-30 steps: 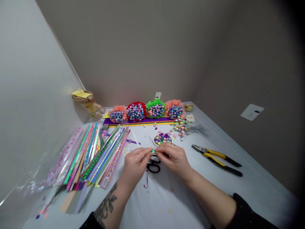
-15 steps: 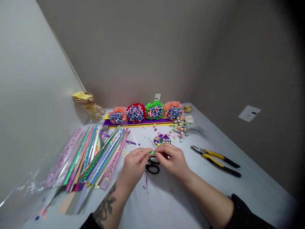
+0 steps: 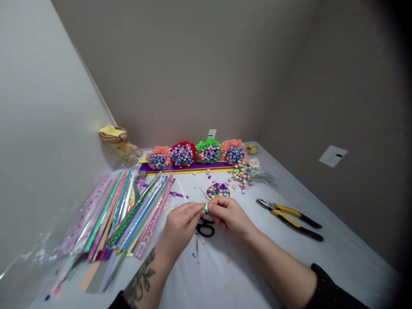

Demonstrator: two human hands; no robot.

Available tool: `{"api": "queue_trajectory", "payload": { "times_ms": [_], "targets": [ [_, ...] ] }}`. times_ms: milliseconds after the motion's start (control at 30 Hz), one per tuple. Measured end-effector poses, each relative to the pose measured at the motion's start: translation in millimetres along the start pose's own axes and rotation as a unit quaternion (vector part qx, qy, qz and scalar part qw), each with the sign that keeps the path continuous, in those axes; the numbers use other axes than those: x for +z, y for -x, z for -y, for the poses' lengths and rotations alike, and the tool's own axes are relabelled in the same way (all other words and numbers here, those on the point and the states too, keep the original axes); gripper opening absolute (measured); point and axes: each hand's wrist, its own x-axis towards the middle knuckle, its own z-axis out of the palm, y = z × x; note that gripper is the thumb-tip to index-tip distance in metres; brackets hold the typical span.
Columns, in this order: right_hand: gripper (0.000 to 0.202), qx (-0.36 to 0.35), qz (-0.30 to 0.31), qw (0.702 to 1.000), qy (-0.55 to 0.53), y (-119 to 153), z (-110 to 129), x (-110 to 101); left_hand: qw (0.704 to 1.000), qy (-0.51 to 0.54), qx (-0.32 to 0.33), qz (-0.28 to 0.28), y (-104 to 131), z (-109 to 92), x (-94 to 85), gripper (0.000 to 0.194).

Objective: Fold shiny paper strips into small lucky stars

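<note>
Between the fingertips of both hands is a small shiny green paper piece (image 3: 206, 208), too small to tell whether it is a folded star or a strip. My left hand (image 3: 185, 221) pinches it from the left, and my right hand (image 3: 228, 213) pinches it from the right. Black-handled scissors (image 3: 206, 228) lie on the table just below the fingers, their blades hidden. Behind the hands stands a round dish (image 3: 218, 190) of small coloured paper stars. A curled magenta strip (image 3: 195, 246) rests near the scissors.
Packs of glittery paper strips (image 3: 128, 214) cover the left side. Yellow-and-black pliers (image 3: 289, 218) lie at right. Along the back are several star-filled crepe-paper flowers (image 3: 183, 154), loose stars (image 3: 242, 172), thin wires (image 3: 264, 178) and a cup (image 3: 119, 143).
The fingers have shifted slightly around the green piece, and the right hand's fingertips have drawn closer to the left. The view has tilted a little; other objects stay put.
</note>
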Motion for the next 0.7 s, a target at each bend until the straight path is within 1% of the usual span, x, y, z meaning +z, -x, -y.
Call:
{"api": "queue_trajectory", "payload": {
  "times_ms": [100, 167, 233, 267, 333, 400, 467, 567, 700],
  "targets": [
    [0.027, -0.004, -0.007, 1.0, -0.006, 0.9, -1.5, 1.0, 1.0, -0.01, -0.01, 0.011, 1.0, -0.3, 1.5, 0.019],
    [0.025, -0.019, -0.004, 1.0, 0.008, 1.3, -3.3, 0.6, 1.0, -0.007, -0.021, 0.007, 0.7, -1.1, 1.6, 0.018],
    [0.022, -0.057, -0.008, 0.997, 0.05, 1.6, -4.4, -0.5, 0.999, -0.001, -0.033, 0.0, -0.3, -2.3, 1.0, 0.017],
    [0.02, -0.089, -0.017, 0.992, 0.086, 1.8, -4.3, -1.2, 0.999, 0.002, -0.039, -0.004, -1.0, -3.0, 0.5, 0.016],
    [0.014, -0.167, -0.042, 0.969, 0.179, 2.7, -2.9, -2.7, 0.999, 0.008, -0.047, -0.008, -2.5, -3.8, -0.5, 0.015],
    [0.01, -0.243, -0.06, 0.932, 0.262, 4.2, -0.6, -3.8, 0.998, 0.014, -0.054, -0.008, -3.6, -4.1, -1.2, 0.015],
    [0.01, -0.294, -0.064, 0.901, 0.312, 5.7, 1.4, -4.5, 0.998, 0.018, -0.061, -0.006, -4.1, -3.8, -1.6, 0.015],
    [0.01, -0.335, -0.066, 0.877, 0.339, 6.5, 2.4, -5.2, 0.998, 0.021, -0.066, -0.001, -4.3, -4.1, -2.3, 0.015],
    [0.01, -0.356, -0.059, 0.868, 0.341, 5.4, 1.3, -7.0, 0.997, 0.027, -0.071, 0.011, -5.2, -6.7, -4.2, 0.015]
  ]
}}
